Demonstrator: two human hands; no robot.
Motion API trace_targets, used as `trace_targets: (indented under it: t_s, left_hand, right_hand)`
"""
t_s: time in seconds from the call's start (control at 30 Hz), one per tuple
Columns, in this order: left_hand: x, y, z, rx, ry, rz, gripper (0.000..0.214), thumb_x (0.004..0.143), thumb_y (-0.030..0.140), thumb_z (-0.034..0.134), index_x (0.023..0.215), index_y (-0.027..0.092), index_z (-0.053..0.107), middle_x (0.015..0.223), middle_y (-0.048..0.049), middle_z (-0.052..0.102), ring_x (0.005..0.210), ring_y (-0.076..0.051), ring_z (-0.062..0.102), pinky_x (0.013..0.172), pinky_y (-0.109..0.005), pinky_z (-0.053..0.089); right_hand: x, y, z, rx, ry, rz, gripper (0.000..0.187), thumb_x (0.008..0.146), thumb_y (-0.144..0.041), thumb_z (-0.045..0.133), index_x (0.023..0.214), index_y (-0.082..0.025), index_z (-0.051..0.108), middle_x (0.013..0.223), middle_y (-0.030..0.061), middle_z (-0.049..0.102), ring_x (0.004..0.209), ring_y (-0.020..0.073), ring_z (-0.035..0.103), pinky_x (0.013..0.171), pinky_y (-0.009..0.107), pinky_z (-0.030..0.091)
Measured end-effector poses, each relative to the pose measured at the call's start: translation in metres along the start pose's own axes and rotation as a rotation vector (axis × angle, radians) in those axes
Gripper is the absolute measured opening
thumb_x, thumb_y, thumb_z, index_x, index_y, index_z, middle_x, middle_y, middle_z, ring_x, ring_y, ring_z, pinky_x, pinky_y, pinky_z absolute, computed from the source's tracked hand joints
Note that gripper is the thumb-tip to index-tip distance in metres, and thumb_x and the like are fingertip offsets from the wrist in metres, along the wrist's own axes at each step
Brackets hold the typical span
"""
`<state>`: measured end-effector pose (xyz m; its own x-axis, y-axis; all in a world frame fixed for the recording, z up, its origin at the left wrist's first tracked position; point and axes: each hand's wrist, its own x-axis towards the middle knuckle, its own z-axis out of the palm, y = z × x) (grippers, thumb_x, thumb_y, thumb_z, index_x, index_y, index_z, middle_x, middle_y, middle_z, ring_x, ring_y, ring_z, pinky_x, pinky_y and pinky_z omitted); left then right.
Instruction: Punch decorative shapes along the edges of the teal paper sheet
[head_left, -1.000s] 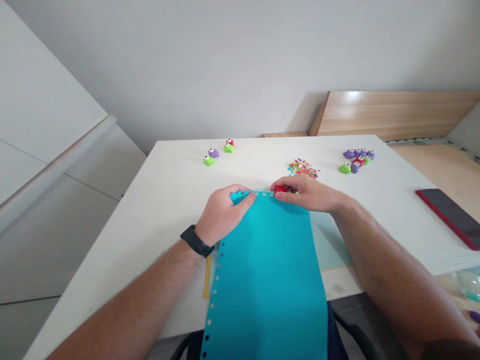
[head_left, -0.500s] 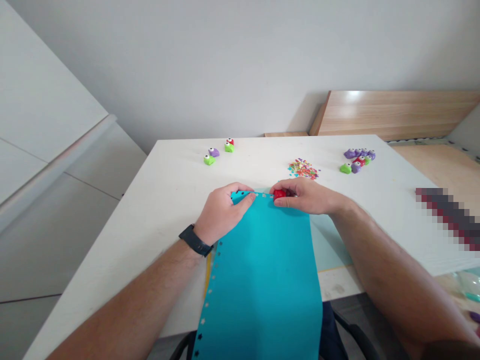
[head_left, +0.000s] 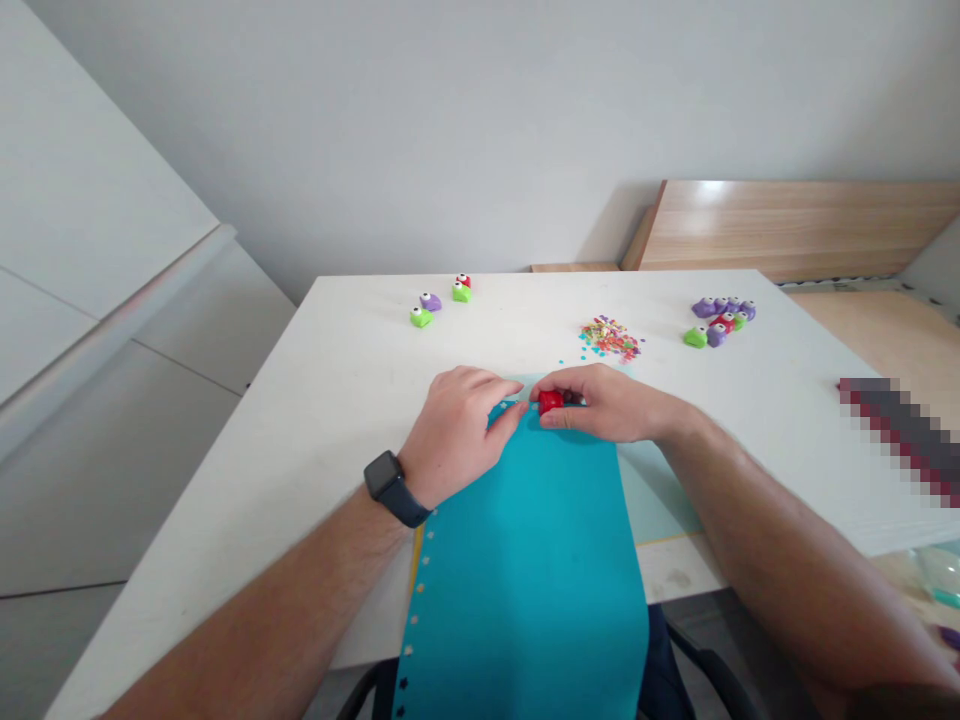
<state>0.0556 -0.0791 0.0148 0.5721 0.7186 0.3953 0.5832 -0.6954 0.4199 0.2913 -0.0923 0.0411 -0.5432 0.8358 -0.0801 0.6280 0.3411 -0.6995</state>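
Note:
A teal sheet (head_left: 555,560) hangs over the front edge of the table, with star-shaped holes along its left and top edges. My left hand (head_left: 469,430), with a dark watch (head_left: 394,488) on its wrist, holds the sheet's top edge between thumb and fingers. A small gap separates the fingertips. Closed around a red craft punch (head_left: 550,402) is my right hand (head_left: 600,402), with the thumb on the near side and the fingers on the far side. The punch sits at the sheet's top edge, right beside my left fingertips. Its underside is hidden.
Colourful confetti (head_left: 611,338) lies in a pile behind my right hand. Several punches with googly eyes (head_left: 720,322) are grouped at the back right; green (head_left: 421,317), purple (head_left: 430,301) and other ones stand at the back left. A pale mat (head_left: 664,490) lies under the sheet.
My left hand has shifted right along the top edge, closer to the punch. My right hand and the red punch have moved slightly left and nearer to me.

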Motion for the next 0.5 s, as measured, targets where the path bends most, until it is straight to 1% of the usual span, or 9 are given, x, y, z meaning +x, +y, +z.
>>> trace_targets:
  t_s: [0.23,0.5]
  left_hand:
    - [0.0006,-0.0035,0.0031,0.003,-0.096,-0.021,0.017,0.097,0.033,0.059,0.091,0.022,0.071,0.090,-0.0030,0.073,0.091,-0.023,0.063,0.086,-0.039,0.044]
    - [-0.0001,-0.0022,0.0028,-0.038,-0.075,-0.043,0.014,0.096,0.027,0.059,0.088,0.021,0.069,0.089,-0.0026,0.071,0.090,-0.022,0.062,0.084,-0.038,0.044]
  right_hand:
    - [-0.0011,-0.0031,0.0001,-0.003,-0.017,-0.003,0.034,0.091,-0.046,0.061,0.111,-0.019,0.071,0.088,0.0011,0.068,0.077,0.0137,0.056,0.070,0.025,0.040]
    - [-0.0015,-0.0046,-0.0006,-0.041,-0.016,0.003,0.035,0.091,-0.045,0.062,0.114,-0.020,0.071,0.091,0.0013,0.069,0.080,0.0147,0.057,0.072,0.026,0.041]
